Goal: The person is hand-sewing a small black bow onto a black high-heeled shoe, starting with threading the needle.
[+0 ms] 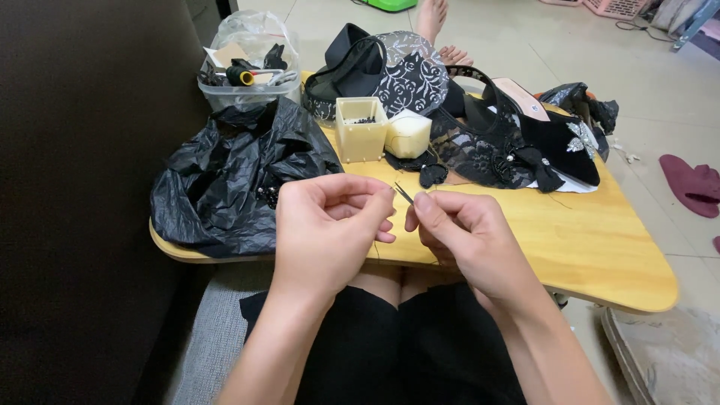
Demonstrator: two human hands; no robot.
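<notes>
One wooden lap table (570,247) spans a seated person's knees. On its far left edge lies one crumpled black plastic bag (225,176), with one clear tub (251,90) behind it. One black embellished shoe (547,139) rests at the table's far right; one cream cube box (361,129) stands at centre. Above the near edge, the left hand (326,225) and right hand (461,232) pinch tight on one thin needle (403,193) between them.

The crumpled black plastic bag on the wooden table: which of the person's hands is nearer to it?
Left. The left hand is right beside the black plastic bag, overlapping its lower right edge in the view; the right hand sits farther right, past the needle.
</notes>
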